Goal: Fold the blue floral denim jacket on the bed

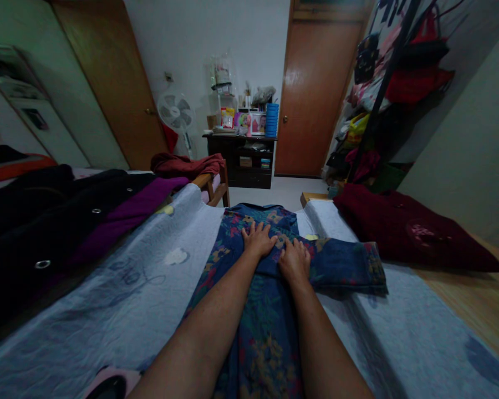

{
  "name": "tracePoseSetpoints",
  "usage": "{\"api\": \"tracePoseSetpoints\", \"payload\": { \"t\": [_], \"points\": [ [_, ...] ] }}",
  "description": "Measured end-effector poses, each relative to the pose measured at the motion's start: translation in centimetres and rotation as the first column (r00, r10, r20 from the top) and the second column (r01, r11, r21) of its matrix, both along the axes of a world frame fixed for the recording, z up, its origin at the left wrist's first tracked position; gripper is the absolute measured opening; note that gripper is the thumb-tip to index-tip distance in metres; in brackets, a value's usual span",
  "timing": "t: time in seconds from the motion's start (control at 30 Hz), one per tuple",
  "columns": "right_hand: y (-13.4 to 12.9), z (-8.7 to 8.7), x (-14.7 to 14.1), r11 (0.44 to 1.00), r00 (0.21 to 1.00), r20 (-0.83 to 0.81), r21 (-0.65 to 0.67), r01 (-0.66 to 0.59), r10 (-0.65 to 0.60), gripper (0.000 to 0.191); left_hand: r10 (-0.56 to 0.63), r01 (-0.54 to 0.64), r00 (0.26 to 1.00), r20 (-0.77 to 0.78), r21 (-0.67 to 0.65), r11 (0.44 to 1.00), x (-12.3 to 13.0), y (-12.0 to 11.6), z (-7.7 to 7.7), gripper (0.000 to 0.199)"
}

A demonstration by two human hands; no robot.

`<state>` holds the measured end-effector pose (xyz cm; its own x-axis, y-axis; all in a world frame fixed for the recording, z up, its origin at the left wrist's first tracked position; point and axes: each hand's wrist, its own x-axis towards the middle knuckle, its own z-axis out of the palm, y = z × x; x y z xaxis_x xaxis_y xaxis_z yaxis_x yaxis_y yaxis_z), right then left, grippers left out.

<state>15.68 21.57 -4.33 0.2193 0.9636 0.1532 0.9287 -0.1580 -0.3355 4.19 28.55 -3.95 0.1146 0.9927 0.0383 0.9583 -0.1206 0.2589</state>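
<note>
A blue floral garment (270,338) lies spread on the bed, its collar end away from me. One sleeve (345,265) reaches out to the right, its cuff over the sheet. My left hand (258,241) rests flat on the upper part of the garment with fingers spread. Just right of it, my right hand (295,259) presses on the cloth near the base of the sleeve, fingers apart and slightly bent. The undersides of both hands are hidden. My forearms cover part of the garment's middle.
The light blue bedsheet (149,277) surrounds the garment. Dark and purple clothes (120,221) lie along the left, a maroon cushion (416,230) at the right. A pink-and-black object (114,382) is at the bottom left. Beyond stand a fan (177,111) and a dark cabinet (241,174).
</note>
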Motion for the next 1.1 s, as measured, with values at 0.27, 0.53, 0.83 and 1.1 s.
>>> {"api": "tracePoseSetpoints", "payload": {
  "t": [0.27, 0.53, 0.83, 1.1],
  "points": [
    [0.73, 0.44, -0.27, 0.979, 0.975, -0.108, 0.08, -0.188, 0.196, 0.046, 0.0, 0.0, 1.0, 0.024, -0.004, 1.0, -0.22, 0.4, -0.4, 0.057],
    [0.47, 0.0, -0.48, 0.984, 0.983, -0.046, -0.015, -0.177, 0.176, 0.042, 0.0, 0.0, 0.999, 0.035, -0.009, 1.0, -0.28, 0.72, -0.77, 0.056],
    [0.48, 0.08, -0.54, 0.984, 0.983, -0.044, -0.017, -0.177, 0.176, 0.043, -0.005, 0.005, 0.999, 0.034, -0.013, 1.0, -0.34, 0.37, -0.34, 0.058],
    [0.58, -0.02, -0.55, 0.983, 0.983, -0.021, -0.014, -0.181, 0.181, 0.043, -0.002, 0.002, 1.0, 0.025, -0.015, 1.0, -0.36, 0.56, -0.5, 0.059]
  ]
}}
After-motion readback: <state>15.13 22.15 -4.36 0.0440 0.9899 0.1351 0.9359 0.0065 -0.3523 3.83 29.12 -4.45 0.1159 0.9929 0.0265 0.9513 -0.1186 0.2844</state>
